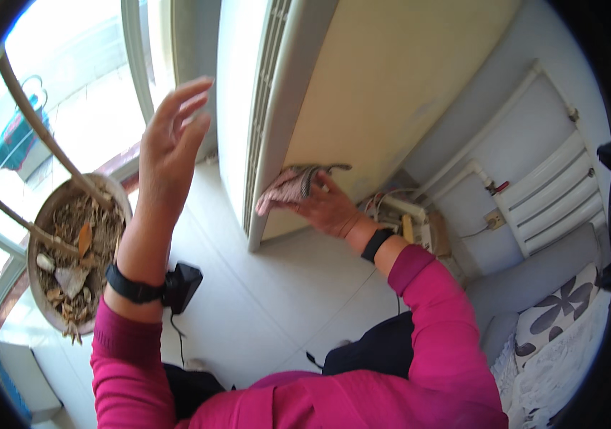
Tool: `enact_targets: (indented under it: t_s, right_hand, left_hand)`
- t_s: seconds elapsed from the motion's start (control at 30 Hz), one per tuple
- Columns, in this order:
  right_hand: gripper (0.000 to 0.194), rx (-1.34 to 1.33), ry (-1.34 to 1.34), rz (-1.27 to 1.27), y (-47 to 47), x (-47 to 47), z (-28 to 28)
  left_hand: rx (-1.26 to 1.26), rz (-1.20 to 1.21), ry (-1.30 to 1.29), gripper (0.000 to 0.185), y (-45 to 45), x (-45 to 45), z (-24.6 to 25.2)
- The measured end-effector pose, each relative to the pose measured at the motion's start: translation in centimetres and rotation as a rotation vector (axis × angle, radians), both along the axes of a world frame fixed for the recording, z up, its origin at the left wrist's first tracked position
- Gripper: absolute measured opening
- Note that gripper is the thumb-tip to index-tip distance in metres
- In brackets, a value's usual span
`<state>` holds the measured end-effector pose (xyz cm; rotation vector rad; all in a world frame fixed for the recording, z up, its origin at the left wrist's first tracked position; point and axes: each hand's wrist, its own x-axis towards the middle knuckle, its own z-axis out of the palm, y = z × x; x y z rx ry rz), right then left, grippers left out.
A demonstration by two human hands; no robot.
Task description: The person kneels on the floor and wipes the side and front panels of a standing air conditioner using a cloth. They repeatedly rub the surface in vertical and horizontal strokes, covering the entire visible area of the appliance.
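Note:
My right hand (329, 206) holds a folded pink cloth (286, 187) with a dark checked edge flat against a tall floor-standing appliance. The cloth lies low on its yellowed side panel (391, 80) and laps over the pale front edge strip (284, 107). Beside that edge runs a long slatted grille (265, 91). My left hand (174, 134) is raised in the air to the left of the appliance's white front (238, 80). Its fingers are slightly bent and apart, with nothing in them.
A round pot (37, 292) of dry soil with bare stems stands by the glass door at left. Cables and a power strip (402, 206) lie behind the appliance. A white radiator (557, 182) with pipes hangs at right, above a grey sofa (536, 263) with a patterned cushion (557, 305).

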<state>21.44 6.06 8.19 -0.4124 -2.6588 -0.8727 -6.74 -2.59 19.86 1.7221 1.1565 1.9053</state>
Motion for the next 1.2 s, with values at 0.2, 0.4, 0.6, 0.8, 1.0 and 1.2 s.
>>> enact_targets:
  t_s: [0.2,0.4,0.6,0.8,1.0,1.2]
  right_hand:
    - [0.053,0.109,0.153,0.010,-0.1,-0.3,1.6]
    - [0.060,0.164,0.448,0.009,0.5,-2.3,10.8]
    - [0.057,0.091,0.766,0.143,0.2,-5.2,13.7]
    - [0.065,0.057,0.699,0.034,0.7,-5.0,5.5]
    - [0.067,-0.141,0.719,-0.080,-1.4,-5.4,-4.8]
    - [0.077,-0.312,0.708,-0.179,-3.5,-5.4,-12.8]
  left_hand:
    - [0.050,0.101,0.120,0.036,0.0,-0.8,0.1]
    - [0.036,0.123,0.112,0.040,0.4,-1.3,0.2]
    - [0.063,0.103,0.115,0.039,0.7,-2.0,-0.1]
    - [0.055,0.169,0.146,0.043,0.8,-3.1,-0.5]
    - [0.028,0.179,0.130,0.043,0.8,-2.8,-0.9]
    - [0.024,0.171,0.152,0.041,0.4,-2.3,-1.1]
